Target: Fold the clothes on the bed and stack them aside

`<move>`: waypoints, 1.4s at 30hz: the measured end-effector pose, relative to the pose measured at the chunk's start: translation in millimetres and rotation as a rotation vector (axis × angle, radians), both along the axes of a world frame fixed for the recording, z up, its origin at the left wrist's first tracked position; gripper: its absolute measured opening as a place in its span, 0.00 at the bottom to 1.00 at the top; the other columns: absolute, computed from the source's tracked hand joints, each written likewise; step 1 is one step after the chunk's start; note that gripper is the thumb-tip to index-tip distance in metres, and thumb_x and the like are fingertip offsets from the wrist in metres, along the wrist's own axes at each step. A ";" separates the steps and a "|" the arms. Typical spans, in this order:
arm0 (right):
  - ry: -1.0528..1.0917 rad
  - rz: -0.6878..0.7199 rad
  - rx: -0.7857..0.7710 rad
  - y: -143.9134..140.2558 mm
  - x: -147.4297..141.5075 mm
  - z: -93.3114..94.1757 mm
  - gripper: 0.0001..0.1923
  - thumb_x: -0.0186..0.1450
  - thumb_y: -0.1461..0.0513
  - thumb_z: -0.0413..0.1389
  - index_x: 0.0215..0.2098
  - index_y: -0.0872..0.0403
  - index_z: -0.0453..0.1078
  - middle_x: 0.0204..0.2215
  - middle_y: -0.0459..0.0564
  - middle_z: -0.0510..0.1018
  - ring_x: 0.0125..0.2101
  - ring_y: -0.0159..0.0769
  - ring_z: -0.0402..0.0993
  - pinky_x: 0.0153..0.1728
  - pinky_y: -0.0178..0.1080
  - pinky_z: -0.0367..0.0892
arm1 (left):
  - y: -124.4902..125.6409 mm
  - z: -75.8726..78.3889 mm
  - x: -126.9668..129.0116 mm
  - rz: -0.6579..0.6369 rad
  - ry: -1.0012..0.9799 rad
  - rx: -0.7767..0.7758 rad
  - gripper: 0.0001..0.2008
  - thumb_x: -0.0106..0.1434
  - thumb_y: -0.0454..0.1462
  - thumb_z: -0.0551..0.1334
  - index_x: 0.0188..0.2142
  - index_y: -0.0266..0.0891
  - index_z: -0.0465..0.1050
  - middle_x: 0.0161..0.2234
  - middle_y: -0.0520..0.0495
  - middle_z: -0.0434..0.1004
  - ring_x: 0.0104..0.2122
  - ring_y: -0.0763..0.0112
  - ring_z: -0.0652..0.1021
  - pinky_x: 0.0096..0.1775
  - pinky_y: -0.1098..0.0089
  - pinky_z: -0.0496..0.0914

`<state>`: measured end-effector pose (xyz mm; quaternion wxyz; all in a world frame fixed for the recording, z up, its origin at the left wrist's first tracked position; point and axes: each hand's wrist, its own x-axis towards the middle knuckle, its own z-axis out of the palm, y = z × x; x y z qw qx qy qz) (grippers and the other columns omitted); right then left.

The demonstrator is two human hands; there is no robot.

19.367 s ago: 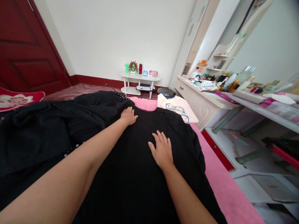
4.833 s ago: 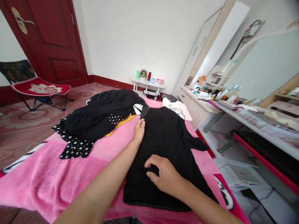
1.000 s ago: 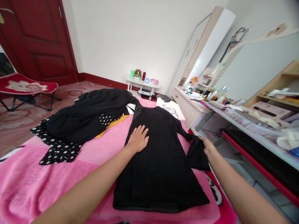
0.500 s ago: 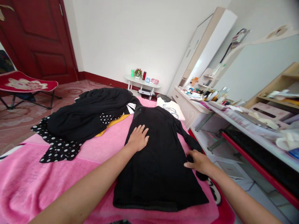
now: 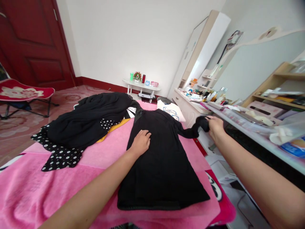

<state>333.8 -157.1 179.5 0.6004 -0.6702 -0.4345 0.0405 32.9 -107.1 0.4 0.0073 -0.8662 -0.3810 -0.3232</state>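
A black long-sleeved top (image 5: 162,165) lies spread flat on the pink blanket (image 5: 95,163), its hem toward me. My left hand (image 5: 141,142) rests palm down on the left part of its body, fingers stretched out. Out past the blanket's right edge, my right hand (image 5: 214,125) is closed around the cuff end of the right sleeve (image 5: 189,131), which is raised and pulled out to the side. The fingertips of that hand are partly hidden behind the bunched cloth. The other sleeve cannot be made out.
Left of the top lies a heap of black and polka-dot clothes (image 5: 90,117). A folded white shirt (image 5: 170,109) sits beyond the collar. On the right stand a cluttered dressing table (image 5: 188,103) and a desk (image 5: 240,127). A folding stool (image 5: 26,92) stands by the red door.
My right hand has moved up and outward from beside the top, drawing the right sleeve out with it. My left hand stays on the garment. The view has shifted slightly.
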 end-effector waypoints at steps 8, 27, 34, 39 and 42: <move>-0.138 0.993 -0.108 -14.5 -149.9 40.1 0.24 0.57 0.54 0.60 0.50 0.49 0.65 0.46 0.50 0.75 0.43 0.35 0.74 0.45 0.43 0.68 | -16.0 23.7 -10.7 -0.172 -0.086 0.155 0.26 0.60 0.25 0.50 0.57 0.41 0.60 0.62 0.43 0.55 0.62 0.62 0.57 0.60 0.56 0.58; -0.215 0.470 -0.703 -140.0 -44.2 -133.5 0.17 0.60 0.56 0.52 0.46 0.52 0.67 0.34 0.50 0.76 0.38 0.42 0.74 0.41 0.40 0.66 | 65.8 52.5 -11.6 0.180 0.256 -0.141 0.19 0.62 0.31 0.50 0.48 0.46 0.72 0.41 0.45 0.76 0.40 0.62 0.76 0.40 0.67 0.69; 0.177 0.616 -0.544 -128.1 -104.7 -78.7 0.23 0.60 0.56 0.55 0.53 0.51 0.62 0.21 0.38 0.58 0.22 0.29 0.62 0.24 0.32 0.63 | 103.7 129.3 -16.2 0.242 0.218 0.047 0.20 0.61 0.32 0.51 0.48 0.46 0.74 0.44 0.46 0.76 0.44 0.61 0.75 0.43 0.66 0.68; 0.269 0.709 -0.571 -115.6 -141.4 -77.8 0.25 0.60 0.58 0.55 0.55 0.51 0.59 0.23 0.37 0.54 0.18 0.25 0.56 0.15 0.28 0.55 | 123.5 160.3 -30.5 0.293 0.244 0.093 0.19 0.61 0.31 0.51 0.47 0.43 0.74 0.44 0.45 0.76 0.45 0.59 0.74 0.44 0.64 0.67; 0.278 0.771 -0.568 -113.7 -161.3 -88.7 0.24 0.61 0.60 0.53 0.55 0.51 0.59 0.24 0.37 0.58 0.18 0.24 0.59 0.16 0.28 0.58 | 133.7 162.3 -47.1 0.348 0.248 0.071 0.19 0.61 0.31 0.50 0.47 0.42 0.74 0.44 0.43 0.75 0.45 0.59 0.74 0.45 0.63 0.66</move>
